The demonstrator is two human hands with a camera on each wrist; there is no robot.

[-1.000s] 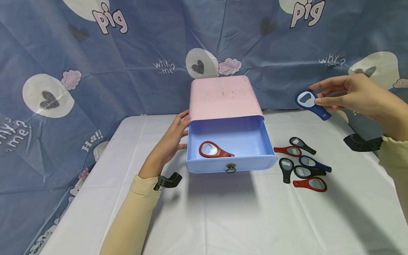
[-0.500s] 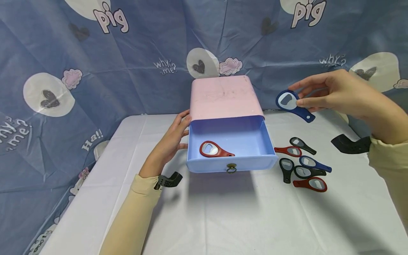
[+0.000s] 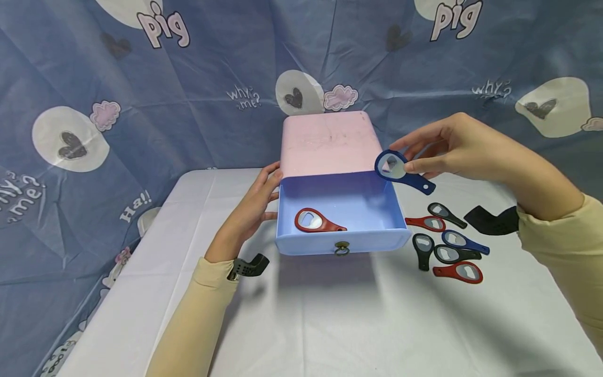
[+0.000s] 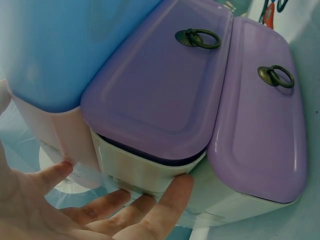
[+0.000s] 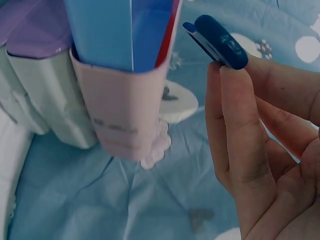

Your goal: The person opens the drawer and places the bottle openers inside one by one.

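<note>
Blue bottle opener (image 3: 401, 172), handle rightward-down

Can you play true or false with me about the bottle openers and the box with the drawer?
1. The right hand pinches a blue bottle opener. True.
2. The blue drawer is shut. False: it is pulled open.
3. A red bottle opener lies inside the drawer. True.
4. The left hand holds a black opener. False: it rests on the left side of the pink box and holds nothing.
5. The loose bottle openers on the table lie left of the drawer. False: they lie to its right.
</note>
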